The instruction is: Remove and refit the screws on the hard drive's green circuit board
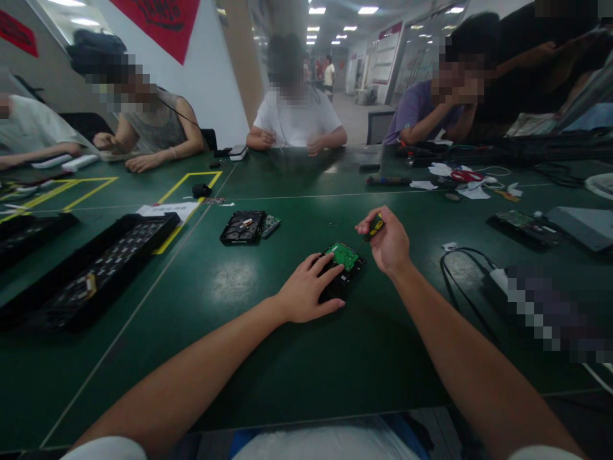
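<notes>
A black hard drive with a green circuit board on top lies on the green table in front of me. My left hand rests over its near left side, fingers curled on the casing and holding it down. My right hand is closed round a small screwdriver with a yellow and black handle; its thin shaft points down toward the board's right edge.
A second drive with a loose board lies further back. Long black trays fill the left side. A black cable and white power strip lie at right. Other people sit around the far edge with tools and papers.
</notes>
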A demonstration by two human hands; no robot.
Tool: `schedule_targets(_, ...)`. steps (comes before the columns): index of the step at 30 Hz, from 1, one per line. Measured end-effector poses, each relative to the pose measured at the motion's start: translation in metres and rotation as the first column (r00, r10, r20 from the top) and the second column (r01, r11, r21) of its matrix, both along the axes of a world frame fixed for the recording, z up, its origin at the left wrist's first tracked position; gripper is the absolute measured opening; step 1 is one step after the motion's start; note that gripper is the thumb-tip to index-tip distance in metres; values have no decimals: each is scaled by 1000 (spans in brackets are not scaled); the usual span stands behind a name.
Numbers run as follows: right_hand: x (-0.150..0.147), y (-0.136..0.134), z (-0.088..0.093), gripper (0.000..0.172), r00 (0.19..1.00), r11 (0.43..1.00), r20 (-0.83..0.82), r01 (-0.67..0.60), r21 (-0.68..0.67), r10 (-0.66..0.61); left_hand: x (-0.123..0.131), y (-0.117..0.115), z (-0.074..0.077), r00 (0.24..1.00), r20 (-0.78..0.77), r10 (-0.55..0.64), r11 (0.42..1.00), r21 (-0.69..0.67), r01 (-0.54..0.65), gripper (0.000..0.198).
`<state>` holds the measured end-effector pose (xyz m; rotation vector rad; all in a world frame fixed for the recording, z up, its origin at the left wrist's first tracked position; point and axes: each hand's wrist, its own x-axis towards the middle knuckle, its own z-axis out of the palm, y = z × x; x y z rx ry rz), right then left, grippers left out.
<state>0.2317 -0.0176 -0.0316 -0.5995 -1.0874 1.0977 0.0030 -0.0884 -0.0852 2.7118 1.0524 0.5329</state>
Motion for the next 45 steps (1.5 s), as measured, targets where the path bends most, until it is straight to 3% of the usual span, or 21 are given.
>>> schedule_targets(9,-3,-1,-2,34,994,999,104,47,-17,-45,0,0,0,1000,6,1,1000,-4,-1,86)
schedule_targets(18,-2,-4,0,33,1000,1000,3,-13,-4,13,0,0,0,1000,18,2,1000,-15,-2,87)
schedule_targets(27,-2,-4,0,49,996,997,-65,-61,-36,59,0,1,-2,1000,-5,6,1000,-15,-6,88)
schedule_targets(35,-5,-7,2,39,999,1000,43,16,-13,-15,0,1,0,1000,-4,-6,1000,-19,6,87)
schedule_targets(45,-2,-3,3,52,995,999,88,39,-20,-37,0,1,0,1000,8,3,1000,-30,-2,87)
